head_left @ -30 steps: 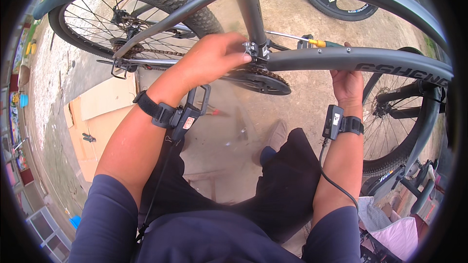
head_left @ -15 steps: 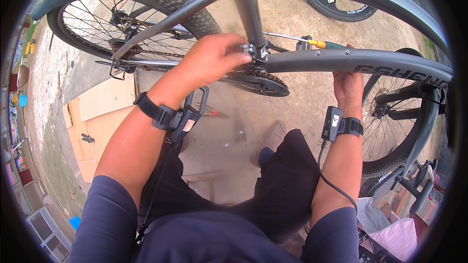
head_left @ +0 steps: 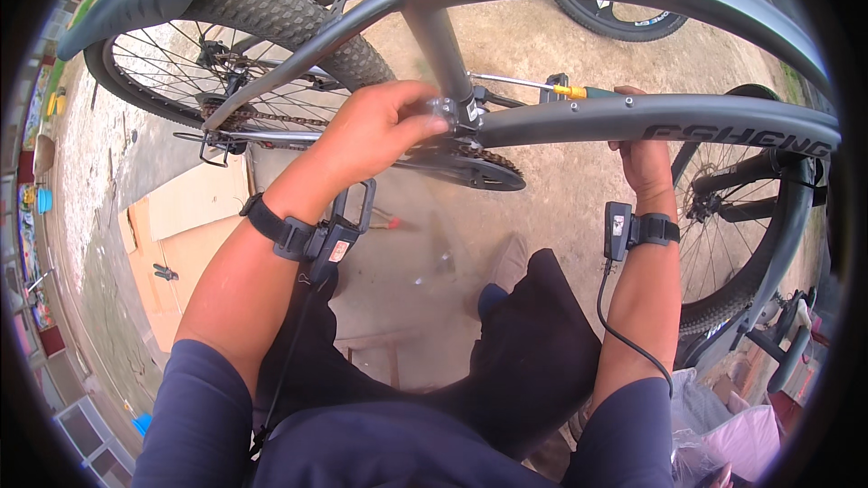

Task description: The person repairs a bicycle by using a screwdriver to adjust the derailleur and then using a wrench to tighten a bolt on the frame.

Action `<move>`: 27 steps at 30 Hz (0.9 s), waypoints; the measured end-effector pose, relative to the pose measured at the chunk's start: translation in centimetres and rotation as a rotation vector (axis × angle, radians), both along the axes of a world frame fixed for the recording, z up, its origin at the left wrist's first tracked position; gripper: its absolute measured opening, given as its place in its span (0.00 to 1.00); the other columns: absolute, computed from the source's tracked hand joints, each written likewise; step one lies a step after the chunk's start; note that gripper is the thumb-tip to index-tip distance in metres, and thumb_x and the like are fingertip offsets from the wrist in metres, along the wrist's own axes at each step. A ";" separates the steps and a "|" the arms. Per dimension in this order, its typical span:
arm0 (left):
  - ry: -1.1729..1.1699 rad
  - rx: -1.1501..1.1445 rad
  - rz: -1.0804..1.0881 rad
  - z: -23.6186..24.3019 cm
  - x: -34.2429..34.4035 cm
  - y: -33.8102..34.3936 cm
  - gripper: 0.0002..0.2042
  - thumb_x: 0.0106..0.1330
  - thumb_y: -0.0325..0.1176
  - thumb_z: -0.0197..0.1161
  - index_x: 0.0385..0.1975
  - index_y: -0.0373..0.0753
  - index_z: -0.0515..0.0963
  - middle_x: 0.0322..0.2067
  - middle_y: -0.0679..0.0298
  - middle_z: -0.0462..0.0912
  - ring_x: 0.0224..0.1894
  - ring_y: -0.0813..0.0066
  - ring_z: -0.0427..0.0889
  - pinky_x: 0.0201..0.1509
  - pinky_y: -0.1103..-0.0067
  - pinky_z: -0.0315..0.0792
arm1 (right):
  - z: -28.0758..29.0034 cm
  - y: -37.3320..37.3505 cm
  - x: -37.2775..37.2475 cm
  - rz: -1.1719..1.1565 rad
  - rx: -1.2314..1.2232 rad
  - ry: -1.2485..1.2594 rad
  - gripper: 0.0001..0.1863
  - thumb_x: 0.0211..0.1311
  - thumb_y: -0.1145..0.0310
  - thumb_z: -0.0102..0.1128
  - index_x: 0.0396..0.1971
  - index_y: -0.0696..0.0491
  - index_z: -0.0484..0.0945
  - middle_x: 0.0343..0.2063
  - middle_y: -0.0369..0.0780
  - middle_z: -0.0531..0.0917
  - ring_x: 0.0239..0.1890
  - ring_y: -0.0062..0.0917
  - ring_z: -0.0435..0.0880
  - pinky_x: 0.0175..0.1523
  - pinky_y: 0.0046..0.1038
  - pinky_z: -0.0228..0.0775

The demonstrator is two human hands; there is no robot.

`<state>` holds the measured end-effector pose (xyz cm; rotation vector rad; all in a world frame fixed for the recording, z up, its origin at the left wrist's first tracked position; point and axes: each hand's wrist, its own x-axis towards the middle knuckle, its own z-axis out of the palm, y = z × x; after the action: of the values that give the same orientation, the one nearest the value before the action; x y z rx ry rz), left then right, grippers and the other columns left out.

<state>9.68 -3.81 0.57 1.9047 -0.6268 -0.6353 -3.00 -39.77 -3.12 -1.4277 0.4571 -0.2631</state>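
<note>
Curling inward, the left hand [head_left: 375, 131] pinches its fingertips [head_left: 432, 123] on a small clear piece at the junction of the grey bicycle frame [head_left: 579, 117], just above the chainring [head_left: 479, 172]. The right hand [head_left: 644, 155] reaches behind the frame's lower tube, fingers closed around a screwdriver [head_left: 565, 90] with a yellow-and-green handle, its shaft pointing toward that junction.

A grey bicycle frame [head_left: 579, 122] stands upright, a yellow-handled screwdriver [head_left: 551, 88] lying behind its down tube.
</note>
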 end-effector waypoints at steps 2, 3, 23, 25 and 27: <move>-0.005 0.008 -0.008 0.2 -0.1 -0.1 0.19 0.67 0.34 0.69 0.53 0.31 0.78 0.36 0.62 0.86 0.39 0.81 0.81 0.43 0.80 0.75 | -0.2 -0.3 -0.2 0.058 -0.034 0.020 0.16 0.71 0.62 0.58 0.53 0.54 0.76 0.34 0.33 0.80 0.27 0.14 0.72 0.30 0.18 0.63; -0.008 0.013 -0.012 0.3 -0.2 -0.2 0.19 0.67 0.34 0.69 0.53 0.31 0.78 0.36 0.62 0.86 0.39 0.81 0.82 0.43 0.80 0.75 | -0.3 -0.8 -0.4 0.081 -0.074 0.027 0.16 0.71 0.61 0.59 0.52 0.54 0.76 0.33 0.33 0.80 0.27 0.14 0.72 0.30 0.18 0.63; 0.009 -0.058 0.037 -1.5 -0.3 -0.2 0.18 0.68 0.33 0.69 0.53 0.31 0.78 0.36 0.68 0.83 0.37 0.84 0.76 0.43 0.84 0.71 | -0.5 -0.2 1.0 -0.021 -0.395 0.046 0.04 0.63 0.74 0.55 0.33 0.53 0.79 0.25 0.33 0.78 0.27 0.17 0.74 0.30 0.22 0.64; -0.015 -0.039 0.029 -1.6 0.4 0.7 0.18 0.69 0.33 0.68 0.55 0.32 0.77 0.37 0.68 0.82 0.38 0.85 0.75 0.44 0.85 0.70 | 0.5 1.0 1.3 -0.021 -0.291 0.031 0.13 0.69 0.67 0.54 0.36 0.62 0.79 0.27 0.40 0.82 0.25 0.23 0.80 0.30 0.27 0.73; -0.048 -0.016 0.013 -2.3 0.8 0.7 0.19 0.70 0.33 0.67 0.56 0.32 0.76 0.38 0.68 0.82 0.39 0.85 0.75 0.45 0.86 0.69 | 0.3 0.8 1.3 -0.038 -0.310 0.042 0.12 0.68 0.68 0.55 0.36 0.62 0.80 0.27 0.42 0.83 0.25 0.23 0.80 0.31 0.27 0.74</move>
<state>10.45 -3.12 -1.71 1.9121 -0.6478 -0.5755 -1.66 -38.96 -2.86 -1.7304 0.4935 -0.3455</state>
